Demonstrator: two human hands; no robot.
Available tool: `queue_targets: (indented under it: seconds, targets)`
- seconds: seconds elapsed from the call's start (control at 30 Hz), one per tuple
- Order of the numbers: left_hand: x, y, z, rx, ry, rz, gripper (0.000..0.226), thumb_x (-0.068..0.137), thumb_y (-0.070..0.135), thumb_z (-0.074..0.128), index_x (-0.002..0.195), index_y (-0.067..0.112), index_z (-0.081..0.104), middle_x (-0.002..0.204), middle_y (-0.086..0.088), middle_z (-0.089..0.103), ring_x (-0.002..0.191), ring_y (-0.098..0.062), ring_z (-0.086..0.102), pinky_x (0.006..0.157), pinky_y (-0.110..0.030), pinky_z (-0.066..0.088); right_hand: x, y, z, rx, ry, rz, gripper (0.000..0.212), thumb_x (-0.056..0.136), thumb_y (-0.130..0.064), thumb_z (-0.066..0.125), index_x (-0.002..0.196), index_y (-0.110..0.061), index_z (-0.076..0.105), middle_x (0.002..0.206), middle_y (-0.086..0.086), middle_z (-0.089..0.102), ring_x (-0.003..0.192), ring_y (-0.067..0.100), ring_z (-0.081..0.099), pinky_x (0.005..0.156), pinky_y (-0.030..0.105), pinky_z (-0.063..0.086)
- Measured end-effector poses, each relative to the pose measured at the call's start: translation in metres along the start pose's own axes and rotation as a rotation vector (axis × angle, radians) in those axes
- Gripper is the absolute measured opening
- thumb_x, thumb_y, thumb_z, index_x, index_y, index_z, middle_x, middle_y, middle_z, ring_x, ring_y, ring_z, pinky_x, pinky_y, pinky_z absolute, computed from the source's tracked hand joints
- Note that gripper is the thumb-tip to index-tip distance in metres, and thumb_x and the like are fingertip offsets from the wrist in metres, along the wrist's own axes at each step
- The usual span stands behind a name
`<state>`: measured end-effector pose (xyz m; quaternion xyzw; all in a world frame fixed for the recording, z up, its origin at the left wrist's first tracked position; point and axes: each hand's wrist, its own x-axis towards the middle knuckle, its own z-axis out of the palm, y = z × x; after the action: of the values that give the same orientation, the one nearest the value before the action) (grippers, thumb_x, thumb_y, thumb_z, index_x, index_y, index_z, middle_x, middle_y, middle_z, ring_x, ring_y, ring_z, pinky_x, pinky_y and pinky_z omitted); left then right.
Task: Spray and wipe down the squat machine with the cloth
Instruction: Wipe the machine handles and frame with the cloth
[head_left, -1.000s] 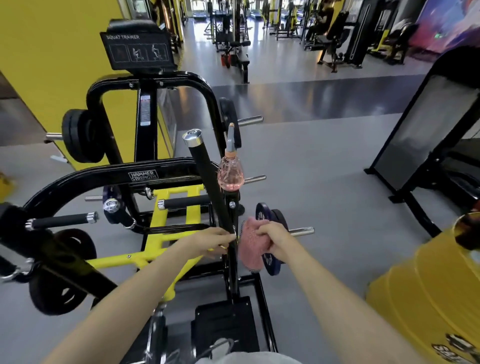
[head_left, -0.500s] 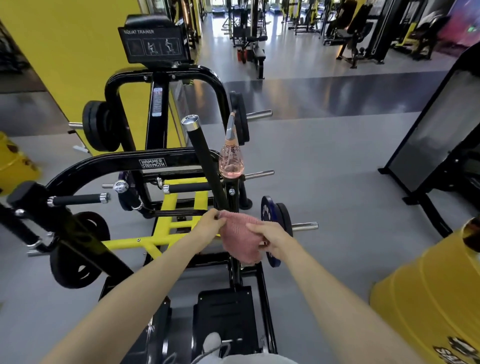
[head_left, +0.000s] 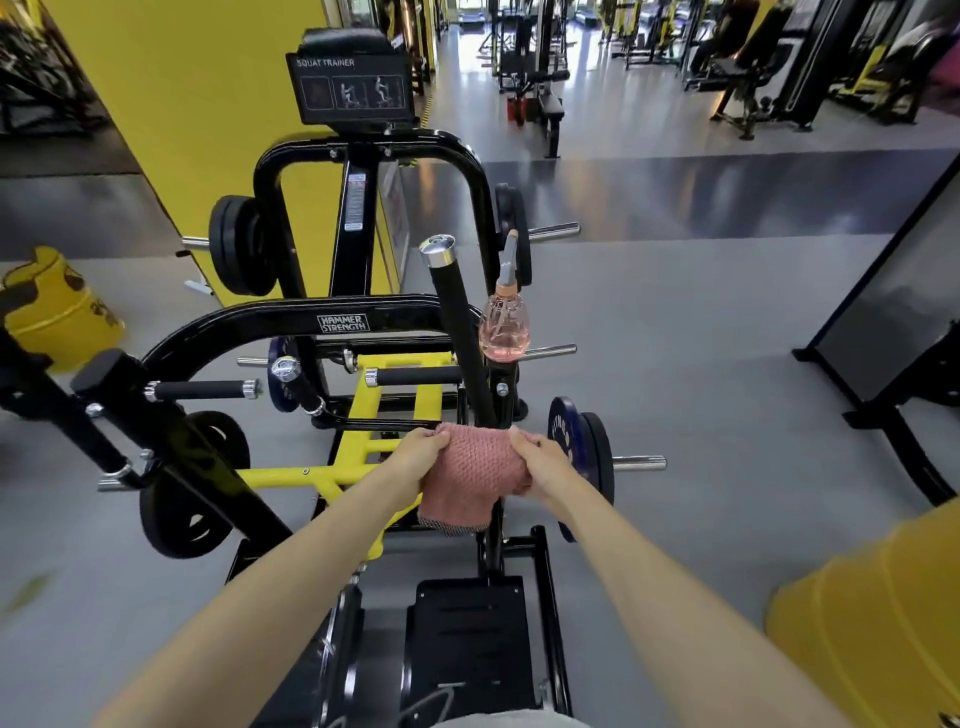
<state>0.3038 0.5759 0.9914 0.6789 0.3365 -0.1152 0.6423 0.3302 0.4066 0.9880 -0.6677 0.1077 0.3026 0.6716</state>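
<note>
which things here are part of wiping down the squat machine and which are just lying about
Job: pink cloth, in left hand and right hand; spray bottle; squat machine.
Lying about: yellow bin; yellow drum; background bench.

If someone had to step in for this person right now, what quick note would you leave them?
Left hand: pinches the left edge of the pink cloth.
Right hand: pinches its right edge. The cloth is spread between both hands at the foot of the angled black handle.
Spray bottle: perched on the squat machine, right of that handle, no hand on it.
Done: cannot tell what has been sprayed or wiped.
Left: probably wipe the handle, then the rest of the frame, spraying as needed.
</note>
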Motion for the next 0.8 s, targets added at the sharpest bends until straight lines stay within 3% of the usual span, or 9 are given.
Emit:
queue_targets:
  seconds: [0.1, 0.17, 0.23, 0.33, 0.4, 0.5, 0.63, 0.73, 0.8]
  targets:
    - [0.000, -0.005, -0.013, -0.097, -0.060, 0.007, 0.031, 0.094, 0.018, 0.061, 0.122, 0.014, 0.049, 0.118, -0.013, 0.055, 0.104, -0.030, 0.056, 0.087, -0.040, 0.046, 0.003, 0.005, 0.011, 0.059, -0.073, 0.067, 0.050, 0.096, -0.035, 0.053, 0.140, -0.021, 0.037, 0.139, 0.009, 0.045, 0.121, 0.031, 0.051, 0.085, 0.050, 0.052]
    - [0.003, -0.010, -0.027, -0.169, -0.134, 0.024, 0.052, 0.088, 0.007, 0.066, 0.129, 0.027, 0.039, 0.115, -0.010, 0.053, 0.106, -0.030, 0.056, 0.087, -0.041, 0.048, 0.003, 0.007, 0.014, 0.101, -0.119, 0.065, 0.078, 0.091, -0.014, 0.063, 0.150, -0.035, 0.016, 0.147, 0.009, 0.037, 0.124, 0.033, 0.049, 0.089, 0.054, 0.050]
    - [0.003, -0.013, -0.039, -0.162, -0.220, 0.070, 0.055, 0.086, -0.006, 0.063, 0.127, 0.026, 0.048, 0.119, -0.009, 0.055, 0.108, -0.028, 0.057, 0.090, -0.037, 0.047, 0.003, 0.008, 0.017, 0.102, -0.127, 0.045, 0.092, 0.085, 0.006, 0.064, 0.151, -0.037, 0.015, 0.149, 0.011, 0.034, 0.125, 0.031, 0.048, 0.090, 0.050, 0.051]
    - [0.004, -0.014, -0.054, 0.032, -0.363, 0.131, 0.055, 0.079, -0.019, 0.059, 0.116, 0.022, 0.063, 0.129, -0.010, 0.053, 0.113, -0.026, 0.053, 0.089, -0.033, 0.049, -0.002, 0.005, 0.024, -0.054, -0.139, -0.031, 0.065, 0.083, 0.012, 0.063, 0.137, -0.021, 0.050, 0.138, 0.013, 0.046, 0.113, 0.024, 0.053, 0.081, 0.032, 0.054]
    - [0.003, -0.014, -0.060, 0.208, -0.397, 0.141, 0.059, 0.073, -0.023, 0.061, 0.116, 0.017, 0.064, 0.130, -0.008, 0.048, 0.115, -0.026, 0.051, 0.088, -0.031, 0.051, -0.008, 0.003, 0.028, -0.190, -0.138, -0.046, 0.052, 0.080, 0.009, 0.068, 0.126, -0.014, 0.061, 0.131, 0.010, 0.053, 0.112, 0.020, 0.053, 0.092, 0.030, 0.050]
    - [0.000, -0.015, -0.061, 0.433, -0.290, 0.193, 0.063, 0.069, -0.024, 0.062, 0.116, 0.017, 0.063, 0.128, -0.004, 0.045, 0.114, -0.025, 0.046, 0.088, -0.032, 0.049, -0.011, 0.003, 0.035, -0.388, -0.072, -0.083, 0.055, 0.077, 0.008, 0.072, 0.128, -0.009, 0.060, 0.122, 0.003, 0.054, 0.116, 0.015, 0.046, 0.096, 0.024, 0.033]
    - [0.002, -0.020, -0.058, 0.583, -0.130, 0.322, 0.052, 0.070, -0.020, 0.061, 0.113, 0.008, 0.068, 0.112, -0.003, 0.054, 0.104, -0.020, 0.048, 0.081, -0.029, 0.044, -0.010, 0.003, 0.051, -0.740, 0.039, -0.176, 0.041, 0.076, -0.001, 0.076, 0.115, -0.007, 0.068, 0.118, 0.008, 0.065, 0.110, 0.019, 0.058, 0.081, 0.021, 0.041]
    - [0.008, -0.017, -0.063, 0.734, -0.097, 0.401, 0.013, 0.077, -0.005, 0.063, 0.079, 0.007, 0.067, 0.093, -0.006, 0.052, 0.093, -0.019, 0.048, 0.077, -0.030, 0.047, -0.007, 0.001, 0.053, -0.788, 0.173, -0.263, 0.015, 0.076, -0.010, 0.072, 0.088, 0.000, 0.073, 0.085, 0.010, 0.069, 0.083, 0.023, 0.063, 0.066, 0.029, 0.045]
    - [0.008, -0.010, -0.071, 0.664, -0.097, 0.336, 0.019, 0.081, 0.008, 0.064, 0.065, 0.015, 0.054, 0.091, -0.002, 0.045, 0.090, -0.016, 0.044, 0.075, -0.029, 0.043, -0.008, -0.009, 0.052, -0.703, 0.154, -0.213, 0.016, 0.079, -0.016, 0.067, 0.082, 0.000, 0.069, 0.075, 0.005, 0.059, 0.074, 0.018, 0.055, 0.061, 0.027, 0.042]
